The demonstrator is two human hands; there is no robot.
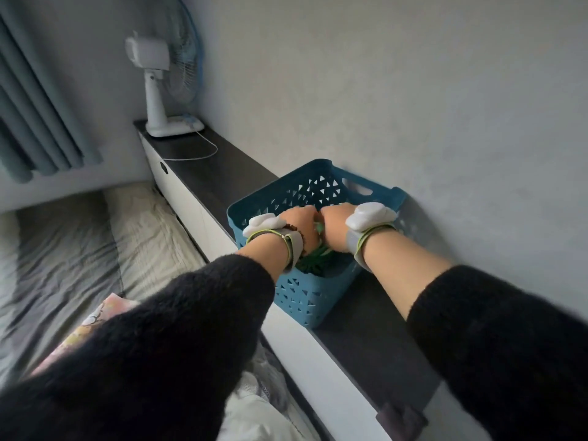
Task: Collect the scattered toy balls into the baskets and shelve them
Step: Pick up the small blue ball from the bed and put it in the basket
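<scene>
A blue plastic basket (305, 294) with triangle cut-outs stands on the dark ledge (222, 173) against the wall. My left hand (299, 224) and my right hand (334, 227) are side by side inside it, knuckles up and fingers curled down out of sight. A pale green bit (319, 229) shows between the two hands. Under my left wrist a dark green spiky toy (315, 262) lies in the basket. What each hand holds is hidden.
A white stand fan (159, 90) sits at the ledge's far end, its cord (203, 154) trailing over the top. The bed (79, 249) with grey and beige covers lies to the left below the ledge. Curtains (31, 122) hang at far left.
</scene>
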